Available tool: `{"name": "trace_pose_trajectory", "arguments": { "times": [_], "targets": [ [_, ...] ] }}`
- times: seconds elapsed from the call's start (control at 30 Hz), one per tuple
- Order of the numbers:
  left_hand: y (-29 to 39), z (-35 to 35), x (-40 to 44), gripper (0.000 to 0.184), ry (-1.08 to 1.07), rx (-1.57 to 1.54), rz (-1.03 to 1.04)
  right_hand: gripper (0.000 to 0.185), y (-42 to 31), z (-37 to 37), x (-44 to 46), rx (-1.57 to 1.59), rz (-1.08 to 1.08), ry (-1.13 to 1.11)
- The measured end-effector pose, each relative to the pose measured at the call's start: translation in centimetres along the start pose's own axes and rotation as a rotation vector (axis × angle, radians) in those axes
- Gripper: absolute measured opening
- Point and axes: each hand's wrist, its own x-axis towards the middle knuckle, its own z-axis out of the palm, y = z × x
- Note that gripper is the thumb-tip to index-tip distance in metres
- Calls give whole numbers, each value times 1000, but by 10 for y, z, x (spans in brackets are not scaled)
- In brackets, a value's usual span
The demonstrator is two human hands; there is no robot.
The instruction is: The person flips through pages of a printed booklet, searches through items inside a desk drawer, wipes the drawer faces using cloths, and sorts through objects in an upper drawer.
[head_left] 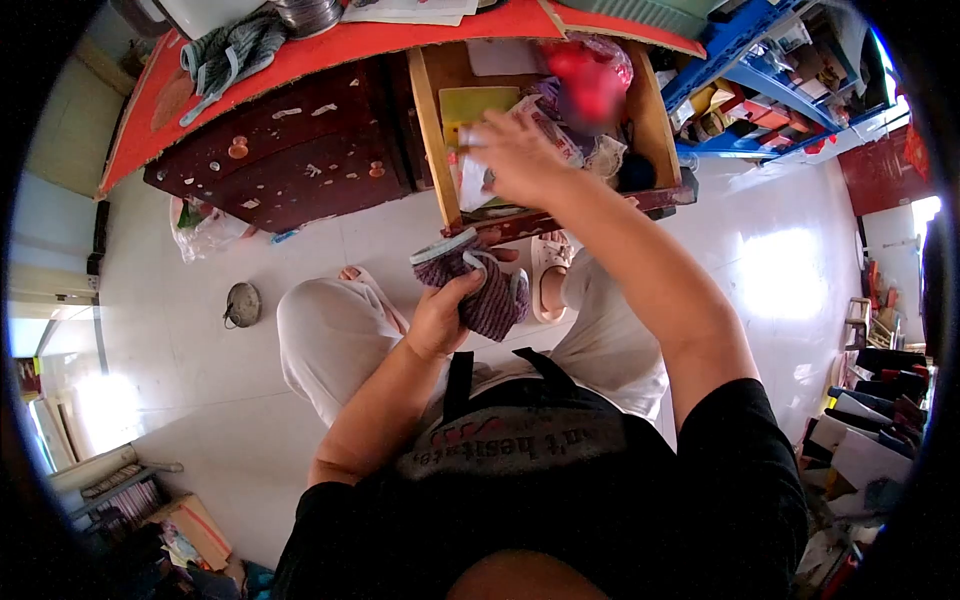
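Observation:
My left hand [440,312] is closed around a folded purple-grey ribbed knit piece with a pale edge [496,304], held above my lap, just in front of the drawer. Whether it is a glove or a slipper I cannot tell. My right hand [520,165] reaches over the open wooden drawer [428,130], fingers spread and slightly blurred, with nothing plainly in them. Below and around it lie a white printed packet [553,132], a yellow-green flat item [478,103] and white paper. A bright red blurred bundle [588,82] sits toward the back right of the drawer.
The red tabletop [350,52] above the dark red cabinet [270,150] bears a grey knit piece [228,55] and a coil of wire [308,14]. Blue metal shelving [755,80] stands right. A round metal dish [243,304] and plastic bag [205,228] lie on the floor.

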Motion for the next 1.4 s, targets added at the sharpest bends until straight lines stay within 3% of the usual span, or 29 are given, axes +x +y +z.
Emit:
{"name": "trace_pose_trajectory", "arguments": {
  "times": [0.03,0.13,0.2,0.27,0.3,0.33,0.4,0.47,0.6,0.67,0.73,0.77,0.83,0.87,0.93,1.0,1.1,1.13,1.2,1.23,1.33,1.4],
  "targets": [
    [0,0,0,47,4,11,4,59,-6,9,3,6,-135,-173],
    [-1,2,-2,48,5,-12,22,55,-11,17,7,28,-187,-186],
    [-3,-4,-4,48,6,-51,39,47,-3,11,9,52,-212,-111],
    [-7,-21,-6,50,-84,-29,-72,35,8,0,8,248,-51,7],
    [-7,-19,-6,50,-87,-32,-67,23,14,-6,6,531,151,142],
    [-6,-15,-6,50,-71,29,-51,23,22,-12,2,522,147,142],
    [-2,-7,-6,52,-63,88,-33,21,36,-24,-8,1170,541,343],
    [3,1,-5,56,-35,113,6,23,43,-21,-15,1917,562,556],
    [3,6,-3,57,168,201,139,21,21,-32,-46,2289,641,504],
    [1,12,-4,53,212,214,194,20,2,-31,-60,2369,626,334],
    [-1,7,-12,48,313,130,74,26,-18,-29,-70,2419,592,237],
    [1,7,-12,34,361,58,48,26,-26,-26,-73,2423,597,219],
    [6,11,-9,30,392,30,91,35,-39,-23,-78,2038,579,326],
    [8,11,-7,26,407,8,138,35,-43,-26,-81,2041,581,320],
    [8,1,-5,21,436,17,177,45,-49,-40,-83,1787,301,426],
    [8,-1,-5,21,453,73,237,52,-46,-40,-86,1622,314,330],
    [11,5,-9,21,492,242,289,45,-42,-42,-83,859,154,417],
    [12,7,-10,21,507,350,313,45,-40,-39,-82,857,154,416],
    [10,1,-9,22,516,349,327,33,-39,-27,-80,1634,553,219],
    [11,-1,-9,24,526,349,342,33,-37,-24,-79,1632,551,220],
    [18,-5,-9,21,555,89,328,23,-32,-24,-80,2109,801,558],
    [17,-12,-9,21,477,95,365,27,-30,-26,-83,2167,794,531]
  ]
}}
